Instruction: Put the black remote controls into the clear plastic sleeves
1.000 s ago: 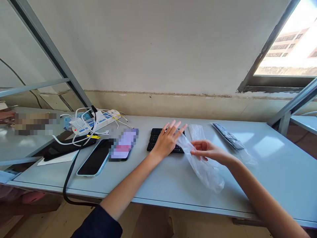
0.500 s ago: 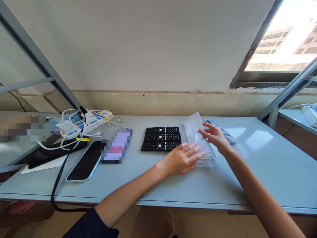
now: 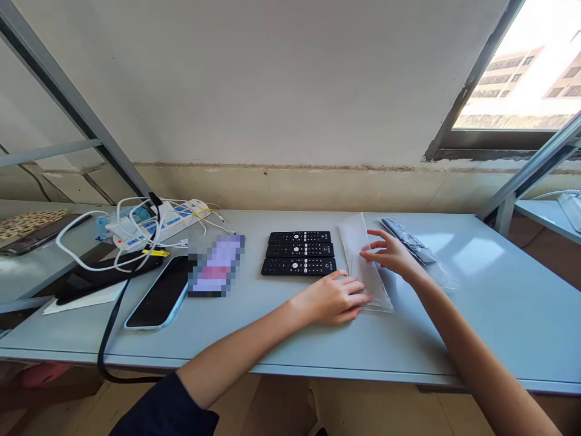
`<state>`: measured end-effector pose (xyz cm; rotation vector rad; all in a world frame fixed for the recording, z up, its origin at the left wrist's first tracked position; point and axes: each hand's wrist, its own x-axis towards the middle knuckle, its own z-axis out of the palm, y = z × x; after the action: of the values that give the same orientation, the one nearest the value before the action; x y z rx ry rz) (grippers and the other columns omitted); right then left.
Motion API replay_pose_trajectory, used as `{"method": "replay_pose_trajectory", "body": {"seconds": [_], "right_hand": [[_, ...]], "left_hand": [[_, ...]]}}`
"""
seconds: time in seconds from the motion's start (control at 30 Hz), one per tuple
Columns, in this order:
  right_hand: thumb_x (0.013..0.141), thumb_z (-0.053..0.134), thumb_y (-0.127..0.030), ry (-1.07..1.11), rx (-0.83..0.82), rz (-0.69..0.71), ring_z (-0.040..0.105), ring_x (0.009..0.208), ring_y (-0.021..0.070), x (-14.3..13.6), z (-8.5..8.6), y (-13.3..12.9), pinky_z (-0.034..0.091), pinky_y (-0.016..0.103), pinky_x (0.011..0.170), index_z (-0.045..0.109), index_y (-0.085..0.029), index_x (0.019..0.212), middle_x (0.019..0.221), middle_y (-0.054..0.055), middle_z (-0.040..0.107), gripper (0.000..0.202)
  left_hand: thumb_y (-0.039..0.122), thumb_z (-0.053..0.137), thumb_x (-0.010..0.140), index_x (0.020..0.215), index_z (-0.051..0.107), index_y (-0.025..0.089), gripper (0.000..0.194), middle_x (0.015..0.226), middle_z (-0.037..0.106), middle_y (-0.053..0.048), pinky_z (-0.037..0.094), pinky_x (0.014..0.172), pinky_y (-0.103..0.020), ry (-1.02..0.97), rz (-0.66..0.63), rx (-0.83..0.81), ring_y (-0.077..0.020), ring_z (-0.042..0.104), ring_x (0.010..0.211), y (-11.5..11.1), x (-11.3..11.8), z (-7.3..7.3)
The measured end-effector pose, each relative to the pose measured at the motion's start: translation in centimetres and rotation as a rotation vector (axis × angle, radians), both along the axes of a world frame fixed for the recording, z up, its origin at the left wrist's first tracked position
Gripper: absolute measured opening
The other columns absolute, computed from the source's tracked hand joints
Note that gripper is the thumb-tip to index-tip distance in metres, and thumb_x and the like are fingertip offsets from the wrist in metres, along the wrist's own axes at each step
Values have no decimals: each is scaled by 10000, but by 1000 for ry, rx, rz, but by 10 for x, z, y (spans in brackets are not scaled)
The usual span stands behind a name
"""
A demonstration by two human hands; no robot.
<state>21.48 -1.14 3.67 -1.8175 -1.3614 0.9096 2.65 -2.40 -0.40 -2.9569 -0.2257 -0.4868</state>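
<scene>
Clear plastic bags [image 3: 356,233] lie in a flat stack on the table, right of three black remote controls [image 3: 298,249] set in a neat row, one behind another. Across the lower part of the stack rests my left hand [image 3: 340,297], palm down with its fingers stretched out. My right hand [image 3: 390,254] is at the bags' right edge, thumb and fingers apart, its fingertips touching or just above the plastic. Behind it lies a bagged bundle of dark items [image 3: 411,242]; what they are I cannot make out.
To the left lie a phone in a light blue case [image 3: 158,293] and a second, blurred phone [image 3: 216,266]. A power strip [image 3: 177,221] with tangled white cables stands behind them. A black strap [image 3: 106,321] hangs over the front edge. Metal frame posts rise at both sides.
The loose, crumpled bags now lie flatter and straighter. My left hand has lowered slightly onto them, and my right hand has shifted only a little.
</scene>
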Motion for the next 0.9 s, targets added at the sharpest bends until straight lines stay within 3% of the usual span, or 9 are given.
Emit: {"method": "replay_pose_trajectory", "body": {"seconds": [0.17, 0.33, 0.9], "right_hand": [[651, 654, -338, -148, 113, -12, 631, 603, 178, 9, -14, 8, 436, 292, 510, 553, -192, 1165, 757, 34, 675, 544], [626, 657, -327, -233, 183, -19, 628, 597, 189, 14, -25, 14, 437, 324, 571, 600, -242, 1090, 714, 5, 685, 475], [599, 687, -374, -428, 192, -76, 618, 665, 201, 8, -26, 12, 418, 329, 590, 656, -294, 921, 854, -1, 696, 334]], "left_hand": [[232, 402, 938, 1099, 591, 189, 252, 1007, 650, -43, 395, 835, -305, -23, -26, -6, -151, 604, 943, -5, 2, -4], [237, 416, 944, 1107, 586, 205, 237, 1024, 646, -46, 401, 814, -293, -9, -16, 0, -149, 601, 970, -6, 4, -6], [250, 426, 947, 1112, 594, 212, 239, 1057, 643, -55, 411, 823, -303, -20, -7, -10, -160, 595, 1009, -6, 5, -9]]}}
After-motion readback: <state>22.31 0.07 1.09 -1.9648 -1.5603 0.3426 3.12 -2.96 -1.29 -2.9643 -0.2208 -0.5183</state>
